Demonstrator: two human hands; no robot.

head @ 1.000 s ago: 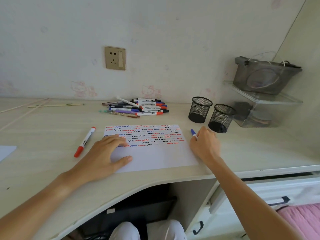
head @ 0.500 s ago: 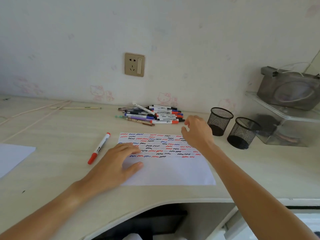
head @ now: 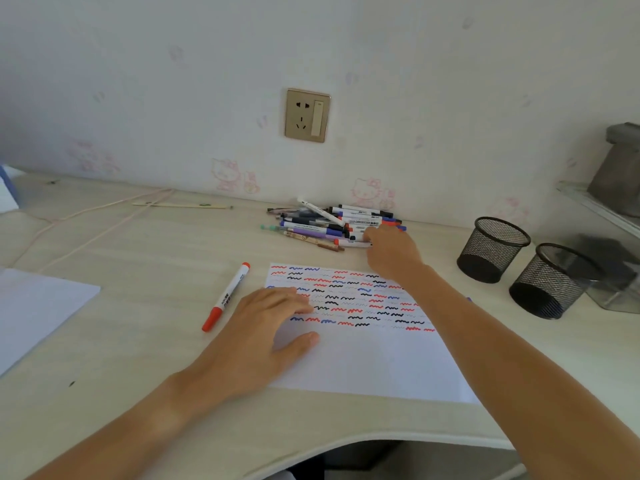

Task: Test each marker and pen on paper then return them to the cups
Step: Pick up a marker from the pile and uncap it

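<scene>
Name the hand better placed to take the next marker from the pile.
Right. The right hand already reaches the pile of markers, its fingers at the nearest ones. The left hand lies flat on the paper, steadying it.

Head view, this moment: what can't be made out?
- Right hand at the pen pile: its fingertips are turned away, so any grip is unclear.
- Blue marker beside the paper: mostly behind the right forearm.
- Grey box on the shelf: cut off by the right edge.
- Marker labels: too small.

Black wire-mesh metal cups [head: 493,249], matt wood-grain desk [head: 138,271]
</scene>
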